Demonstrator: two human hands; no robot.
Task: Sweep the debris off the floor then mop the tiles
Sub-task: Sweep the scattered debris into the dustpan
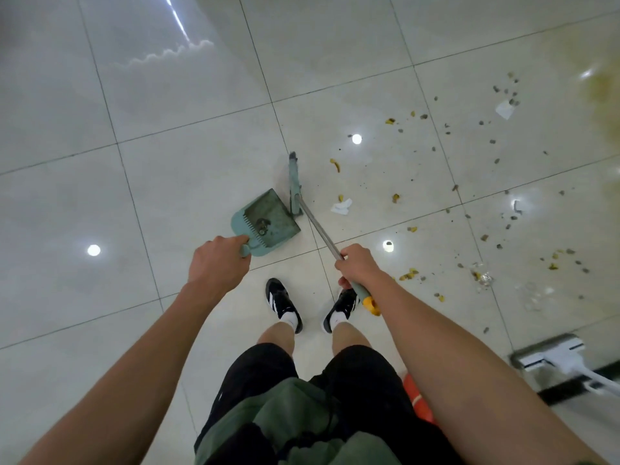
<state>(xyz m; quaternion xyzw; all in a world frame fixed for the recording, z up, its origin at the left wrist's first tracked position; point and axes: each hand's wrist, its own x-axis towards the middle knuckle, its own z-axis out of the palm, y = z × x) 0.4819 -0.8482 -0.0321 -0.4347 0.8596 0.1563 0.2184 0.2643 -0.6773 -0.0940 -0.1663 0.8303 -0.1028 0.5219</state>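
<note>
Debris point(496, 162) lies scattered over the tiles point(167, 182) to my right: small grey bits, yellow scraps, two torn pieces of white paper point(341, 206), and a crumpled clear wrapper point(484, 278) farther right and nearer me. Most of it is well apart from the broom, though one yellow scrap point(335, 165) sits near the broom head.

My left hand point(218, 263) grips the handle of the green dustpan point(268, 221), fingers curled round it. The pan rests on the floor ahead of my feet, its open edge turned towards the broom, with a small dark clump of dirt point(262, 225) inside by the comb teeth.

My right hand point(357, 265) is closed round the broom point(295, 182) on its metal shaft, just above the green grip and yellow end cap. The shaft slants forward and left, down to the green head, which stands on the floor just beside the pan's right edge; I cannot tell whether they touch.

My black-and-white shoes point(283, 305) stand between the two hands. A white flat mop point(550, 355) lies on the floor at the lower right, close to a dark strip along the floor's edge. Something orange point(417, 396) shows behind my right arm.
</note>
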